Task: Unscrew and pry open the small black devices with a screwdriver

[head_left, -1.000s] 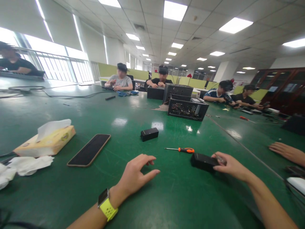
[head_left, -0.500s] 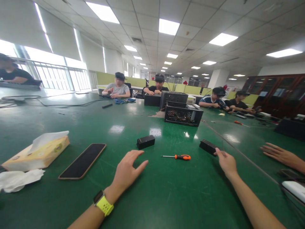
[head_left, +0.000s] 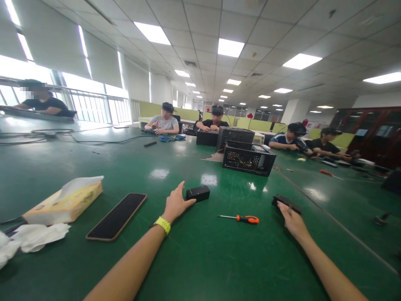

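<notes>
On the green table [head_left: 219,259] my left hand [head_left: 176,205], with a yellow-strapped watch [head_left: 163,225] on the wrist, reaches forward. Its thumb and fingers are spread and its fingertips touch the left end of a small black box [head_left: 198,193]. My right hand [head_left: 293,221] is stretched out to the right and pinches the near end of a flat black device [head_left: 286,202] that lies on the table. Between the two hands lies a screwdriver [head_left: 239,218] with an orange handle, its tip to the left.
A dark phone [head_left: 116,216] lies face up to the left, beside a yellow tissue box [head_left: 64,200] and crumpled tissues [head_left: 37,236]. An open black computer case [head_left: 249,159] stands further back. Several people sit working along the far side, and cables run at the back left.
My left hand has moved forward from the table's near part to the small black box. My right hand has pushed the flat black device away to the right. The neighbour's hand at right has left the view.
</notes>
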`<state>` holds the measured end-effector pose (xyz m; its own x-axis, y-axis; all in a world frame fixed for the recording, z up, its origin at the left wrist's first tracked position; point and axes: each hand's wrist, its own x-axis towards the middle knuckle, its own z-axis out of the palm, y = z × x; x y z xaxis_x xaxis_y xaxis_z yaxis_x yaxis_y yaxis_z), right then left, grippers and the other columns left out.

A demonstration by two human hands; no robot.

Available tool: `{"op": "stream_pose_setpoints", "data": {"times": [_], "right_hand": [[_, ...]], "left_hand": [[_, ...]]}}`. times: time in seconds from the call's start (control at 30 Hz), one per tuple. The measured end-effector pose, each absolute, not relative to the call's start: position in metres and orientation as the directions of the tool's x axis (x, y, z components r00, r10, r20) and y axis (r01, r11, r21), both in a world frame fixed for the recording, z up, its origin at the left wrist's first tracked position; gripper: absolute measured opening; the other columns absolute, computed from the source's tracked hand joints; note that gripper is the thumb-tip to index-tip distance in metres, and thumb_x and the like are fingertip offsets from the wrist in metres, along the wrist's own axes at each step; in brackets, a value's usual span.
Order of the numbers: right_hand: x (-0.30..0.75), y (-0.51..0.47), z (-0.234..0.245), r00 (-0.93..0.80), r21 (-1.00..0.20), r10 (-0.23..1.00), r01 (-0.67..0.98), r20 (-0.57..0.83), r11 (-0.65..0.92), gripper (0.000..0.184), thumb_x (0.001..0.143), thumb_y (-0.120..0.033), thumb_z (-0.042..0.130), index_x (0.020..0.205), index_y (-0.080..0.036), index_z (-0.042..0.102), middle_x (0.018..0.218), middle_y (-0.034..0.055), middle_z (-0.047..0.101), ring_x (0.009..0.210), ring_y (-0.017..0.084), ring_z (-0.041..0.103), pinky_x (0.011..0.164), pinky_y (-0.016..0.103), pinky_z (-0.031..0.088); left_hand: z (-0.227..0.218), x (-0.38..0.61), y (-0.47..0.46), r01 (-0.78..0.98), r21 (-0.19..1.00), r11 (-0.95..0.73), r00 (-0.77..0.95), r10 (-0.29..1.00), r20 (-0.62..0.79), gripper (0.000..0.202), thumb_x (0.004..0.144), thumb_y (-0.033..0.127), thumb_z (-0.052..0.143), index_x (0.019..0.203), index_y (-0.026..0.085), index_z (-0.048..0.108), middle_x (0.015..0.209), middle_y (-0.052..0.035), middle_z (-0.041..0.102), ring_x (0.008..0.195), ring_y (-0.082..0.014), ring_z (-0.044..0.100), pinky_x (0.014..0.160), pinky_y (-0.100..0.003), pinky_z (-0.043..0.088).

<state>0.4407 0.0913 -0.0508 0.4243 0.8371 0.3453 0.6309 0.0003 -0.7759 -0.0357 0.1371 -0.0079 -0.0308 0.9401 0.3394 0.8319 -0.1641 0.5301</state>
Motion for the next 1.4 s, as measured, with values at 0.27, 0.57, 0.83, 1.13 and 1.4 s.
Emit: {"op": "stream_pose_setpoints", "data": {"times": [0.27,0.57,0.83,1.13,1.4], "right_hand": [[0.432,0.084,-0.041,0.448,-0.725,0.76,0.687,0.47,0.043,0.067,0.087,-0.061,0.036,0.123,-0.013,0.067,0.145,0.0157,0.051,0.141,0.032,0.037,0.116,0.044,0.028],[0.369,0.05,-0.027,0.113,-0.561,0.892,0.809,0.438,0.173,0.05,0.087,-0.059,0.051,0.07,-0.017,0.07,0.057,0.0024,0.062,0.058,0.02,0.059,0.058,0.029,0.045],[0.314,0.023,-0.005,-0.283,-0.442,0.932,0.823,0.228,0.358,0.023,0.082,-0.043,0.065,0.076,-0.022,0.071,0.07,-0.0001,0.068,0.064,0.018,0.061,0.06,0.027,0.041],[0.301,0.016,-0.005,-0.309,-0.383,0.923,0.843,0.228,0.377,0.017,0.088,-0.038,0.06,0.081,-0.023,0.066,0.079,0.0026,0.065,0.074,0.022,0.06,0.067,0.032,0.043],[0.314,0.032,-0.01,-0.216,-0.437,0.891,0.81,0.398,0.392,0.026,0.091,-0.041,0.056,0.1,-0.018,0.066,0.099,0.01,0.063,0.097,0.027,0.056,0.088,0.04,0.044]], "left_hand": [[-0.005,-0.033,0.118,0.772,0.566,-0.288,0.087,0.931,0.354,0.066,0.075,0.031,0.076,0.134,0.019,0.047,0.108,-0.0102,0.073,0.1,-0.0291,0.07,0.091,-0.04,0.05],[0.002,-0.032,0.029,0.672,0.534,-0.512,0.371,0.858,0.356,0.058,0.07,0.029,0.077,0.123,0.022,0.058,0.107,-0.0077,0.069,0.099,-0.0289,0.064,0.09,-0.043,0.049],[0.012,-0.031,0.013,0.579,0.486,-0.655,0.555,0.753,0.354,0.039,0.077,0.033,0.072,0.113,0.02,0.062,0.105,-0.0076,0.067,0.095,-0.0262,0.061,0.087,-0.04,0.049],[0.011,-0.029,0.013,0.585,0.453,-0.673,0.524,0.739,0.422,0.029,0.082,0.03,0.068,0.108,0.02,0.064,0.102,-0.0069,0.069,0.094,-0.025,0.062,0.086,-0.039,0.048],[0.01,-0.032,0.015,0.578,0.396,-0.713,0.551,0.699,0.455,0.029,0.081,0.03,0.068,0.108,0.019,0.066,0.102,-0.007,0.07,0.094,-0.025,0.063,0.084,-0.038,0.049]]}}
